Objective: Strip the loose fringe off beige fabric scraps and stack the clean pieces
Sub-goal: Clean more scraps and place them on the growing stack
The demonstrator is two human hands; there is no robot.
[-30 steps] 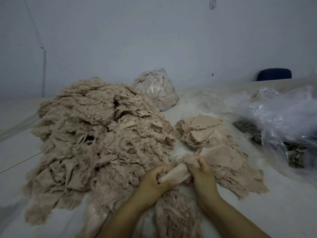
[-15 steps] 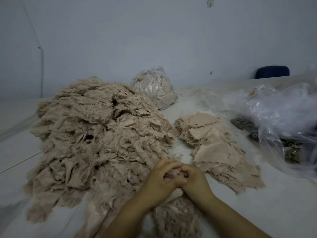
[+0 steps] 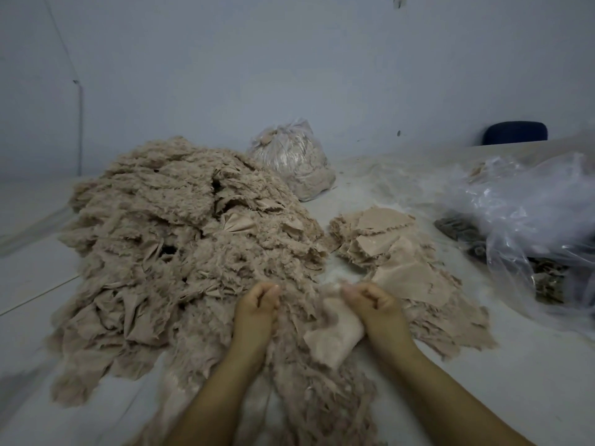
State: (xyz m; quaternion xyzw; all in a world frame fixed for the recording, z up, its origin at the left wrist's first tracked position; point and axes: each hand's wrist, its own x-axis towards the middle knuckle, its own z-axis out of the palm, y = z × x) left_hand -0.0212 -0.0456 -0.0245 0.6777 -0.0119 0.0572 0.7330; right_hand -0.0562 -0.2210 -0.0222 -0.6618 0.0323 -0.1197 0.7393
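Both forearms enter from the 6 o'clock edge, converging toward centre. Left hand (image 3: pixel 257 304): fingers curled into a fist, knuckles toward 12 o'clock. Right hand (image 3: pixel 373 304): fingers curled, gripping a fabric scrap (image 3: pixel 335 336) at its 9 o'clock side.

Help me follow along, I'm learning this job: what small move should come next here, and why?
Probably the right hand should carry the scrap it grips over to the clean stack beside it. The piece hanging from that hand looks smooth, while the left hand is curled apart from it over the fringed pile, apparently holding pulled fringe.
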